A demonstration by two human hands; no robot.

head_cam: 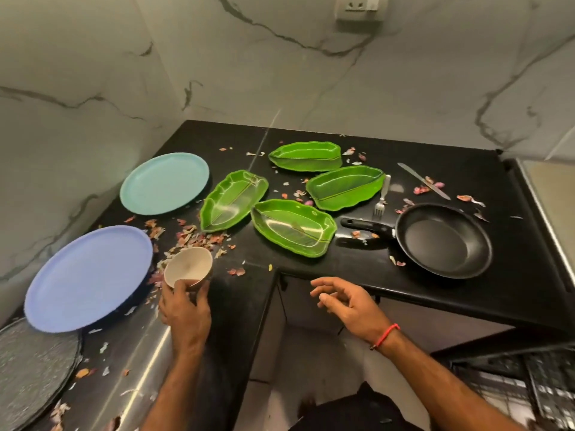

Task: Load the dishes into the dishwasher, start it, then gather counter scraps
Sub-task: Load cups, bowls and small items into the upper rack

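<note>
My left hand [184, 309] grips a small beige bowl [188, 266], tilted, just above the black counter [435, 293] beside a purple plate [88, 276]. My right hand [345, 301] hovers open over the counter's inner corner, holding nothing. A teal plate [165, 182] lies farther back. Several green leaf-shaped dishes, such as the nearest leaf dish [294, 227], sit mid-counter. A black frying pan [443, 241], a fork [382, 197] and a knife [423, 181] lie to the right. Onion-skin scraps [193, 236] are scattered across the counter.
A grey speckled plate [31, 371] sits at the lower left. A dishwasher rack [529, 387] shows at the lower right, below the counter. Marble walls close off the back and left. A wall socket [361, 7] is high up.
</note>
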